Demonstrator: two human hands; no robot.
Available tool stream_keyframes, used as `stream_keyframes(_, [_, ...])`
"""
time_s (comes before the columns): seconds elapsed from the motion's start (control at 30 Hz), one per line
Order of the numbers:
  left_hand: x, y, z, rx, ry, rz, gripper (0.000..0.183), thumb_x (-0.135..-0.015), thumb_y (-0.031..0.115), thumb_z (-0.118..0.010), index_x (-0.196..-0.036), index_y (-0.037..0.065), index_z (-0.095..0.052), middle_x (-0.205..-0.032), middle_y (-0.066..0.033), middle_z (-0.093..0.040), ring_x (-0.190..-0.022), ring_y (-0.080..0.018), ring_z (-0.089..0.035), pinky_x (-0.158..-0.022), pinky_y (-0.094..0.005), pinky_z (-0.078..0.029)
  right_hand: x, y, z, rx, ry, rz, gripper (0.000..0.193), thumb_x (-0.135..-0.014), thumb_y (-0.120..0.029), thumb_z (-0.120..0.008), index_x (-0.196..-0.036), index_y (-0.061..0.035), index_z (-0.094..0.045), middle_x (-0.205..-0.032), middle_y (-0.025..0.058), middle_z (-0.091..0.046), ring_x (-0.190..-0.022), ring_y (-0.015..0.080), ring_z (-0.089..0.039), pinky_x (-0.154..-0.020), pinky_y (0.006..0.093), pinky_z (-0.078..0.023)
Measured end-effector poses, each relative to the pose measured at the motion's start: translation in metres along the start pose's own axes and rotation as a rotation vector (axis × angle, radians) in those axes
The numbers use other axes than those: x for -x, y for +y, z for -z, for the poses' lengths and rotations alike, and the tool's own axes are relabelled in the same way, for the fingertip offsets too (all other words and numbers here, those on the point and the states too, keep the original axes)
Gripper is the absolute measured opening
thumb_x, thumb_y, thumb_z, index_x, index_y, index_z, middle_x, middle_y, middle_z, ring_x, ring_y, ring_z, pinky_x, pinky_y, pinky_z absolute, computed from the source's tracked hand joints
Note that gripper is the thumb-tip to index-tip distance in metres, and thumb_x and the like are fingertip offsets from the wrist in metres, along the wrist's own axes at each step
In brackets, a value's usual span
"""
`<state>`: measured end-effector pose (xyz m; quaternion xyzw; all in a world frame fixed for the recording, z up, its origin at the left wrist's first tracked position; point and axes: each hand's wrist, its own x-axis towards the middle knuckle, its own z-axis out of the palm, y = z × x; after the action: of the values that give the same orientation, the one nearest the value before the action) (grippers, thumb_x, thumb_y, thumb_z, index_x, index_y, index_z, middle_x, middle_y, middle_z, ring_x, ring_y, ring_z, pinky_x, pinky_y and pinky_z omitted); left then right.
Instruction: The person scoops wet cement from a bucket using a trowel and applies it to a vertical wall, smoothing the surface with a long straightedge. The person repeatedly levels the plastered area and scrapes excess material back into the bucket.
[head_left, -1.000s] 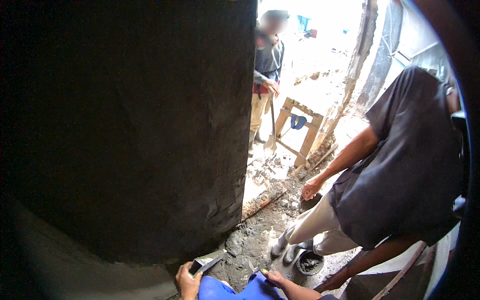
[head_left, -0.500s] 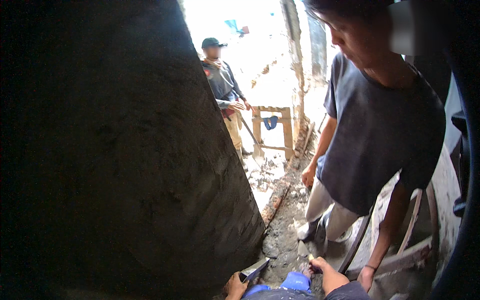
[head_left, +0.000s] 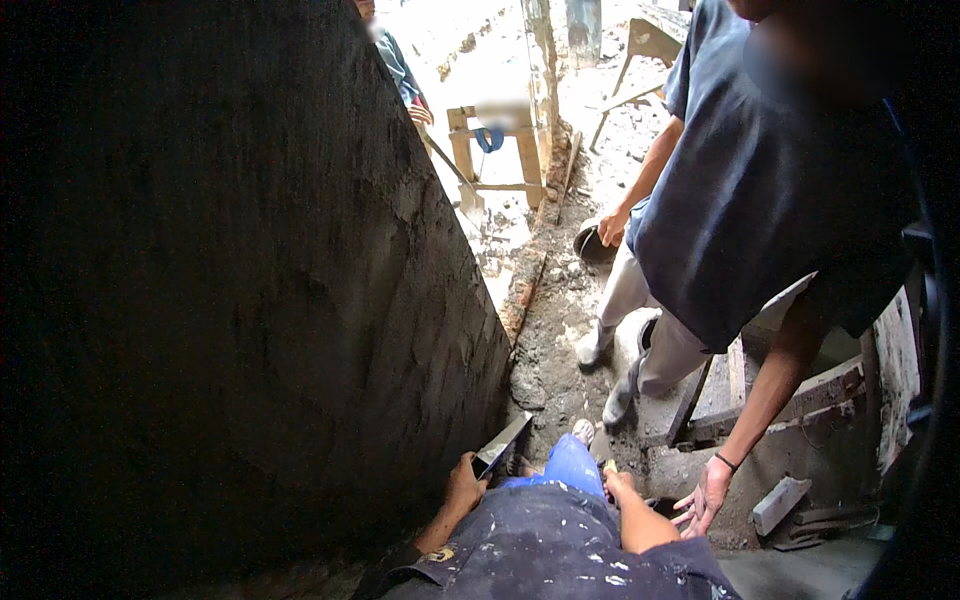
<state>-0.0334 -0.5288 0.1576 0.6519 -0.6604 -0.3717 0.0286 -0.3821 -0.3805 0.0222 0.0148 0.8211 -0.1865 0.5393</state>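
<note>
Close beside the dark wall [head_left: 250, 300], the left hand [head_left: 464, 488] grasps a hollow metal bar [head_left: 506, 440]; by the blue trouser leg [head_left: 573, 463], the right hand [head_left: 619, 484] grips a trowel [head_left: 600, 447] by its handle. Farther out, a co-worker [head_left: 725, 255] in a dark shirt [head_left: 780, 200] holds a bucket [head_left: 590, 245].

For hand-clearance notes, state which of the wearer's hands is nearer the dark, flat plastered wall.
Left. The left hand is beside the wall; the right hand is farther away, rightward.
</note>
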Motion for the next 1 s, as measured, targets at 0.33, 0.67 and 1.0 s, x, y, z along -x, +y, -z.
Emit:
stream_keyframes(0.33, [-0.01, -0.011, -0.008, 0.104, -0.093, -0.005, 0.084, -0.073, 0.009, -0.082, -0.141, 0.0, -0.034, -0.134, -0.0292, -0.051, -0.124, -0.044, -0.051, -0.102, -0.0462, -0.042, 0.011, -0.071, -0.009, 0.188, -0.033, 0.109, 0.034, -0.086, -0.031, -0.066, -0.067, -0.0045, -0.061, -0.059, 0.0061, -0.06, -0.045, 0.0158, -0.055, -0.042, 0.0339, -0.043])
stream_keyframes(0.67, [-0.007, -0.009, -0.008, 0.094, -0.118, 0.126, 0.089, -0.081, 0.027, -0.077, -0.147, 0.001, -0.024, -0.138, -0.0329, -0.045, -0.125, -0.0483, -0.048, -0.104, -0.0494, -0.04, -0.016, -0.124, -0.088, 1.033, -0.071, 0.499, 0.065, -0.086, -0.06, -0.052, -0.12, -0.0061, -0.066, -0.112, 0.0245, -0.067, -0.108, 0.0368, -0.064, -0.093, 0.0419, -0.05])
stream_keyframes(1.0, [-0.01, -0.054, -0.032, 0.009, -0.095, 0.026, 0.087, -0.082, 0.028, -0.078, -0.144, -0.002, -0.025, -0.135, -0.0334, -0.048, -0.119, -0.0498, -0.052, -0.1, -0.0502, -0.043, -0.016, -0.14, -0.122, 1.08, -0.199, 0.613, 0.049, -0.09, -0.049, -0.052, -0.109, -0.0072, -0.069, -0.108, 0.0239, -0.068, -0.109, 0.0392, -0.063, -0.094, 0.0468, -0.049])
